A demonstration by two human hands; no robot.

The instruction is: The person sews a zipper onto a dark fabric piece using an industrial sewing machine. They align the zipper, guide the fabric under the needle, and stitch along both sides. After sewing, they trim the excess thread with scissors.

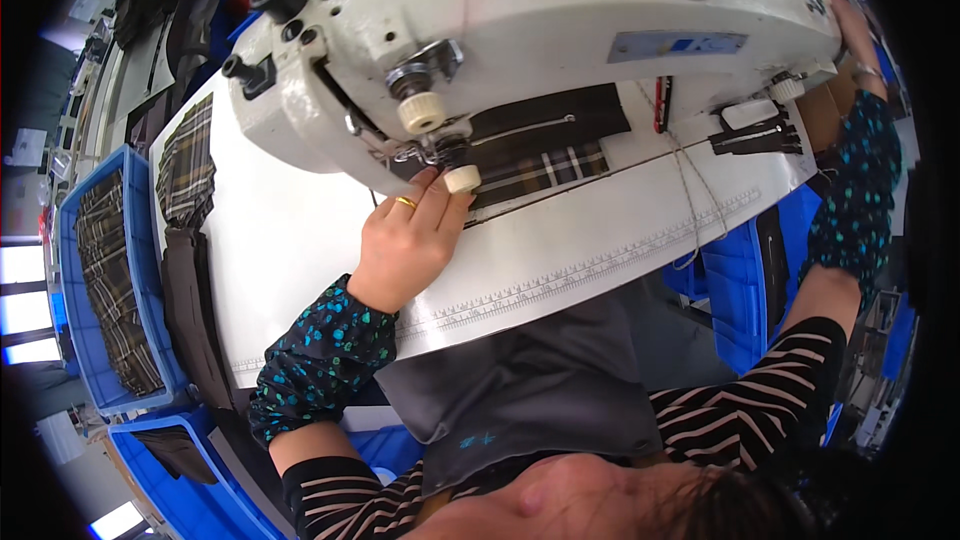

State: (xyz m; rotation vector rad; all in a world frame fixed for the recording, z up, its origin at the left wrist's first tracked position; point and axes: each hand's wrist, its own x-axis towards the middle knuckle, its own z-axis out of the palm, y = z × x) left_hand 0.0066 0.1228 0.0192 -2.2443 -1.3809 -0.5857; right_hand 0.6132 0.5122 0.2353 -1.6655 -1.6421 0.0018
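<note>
A white industrial sewing machine (540, 30) spans the table in front of me. My left hand (410, 240), with a gold ring, is at its needle area, fingers bent and close together. Their tips are partly hidden by the cream knob (463, 180), so whatever they pinch does not show. Just right of them lie a black fabric piece (610, 110) with a zipper (520, 127) and a plaid fabric strip (575, 167). Reaching to the machine's right end, my right hand (848, 28) has its fingers mostly hidden behind the housing.
Plaid fabric (188, 165) and dark fabric (188, 280) hang over the table's left edge. Blue bins (150, 310) with fabric stand at left, another blue bin (735, 310) at lower right. Black zipper pieces (760, 138) and a loose cord (690, 200) lie on the right.
</note>
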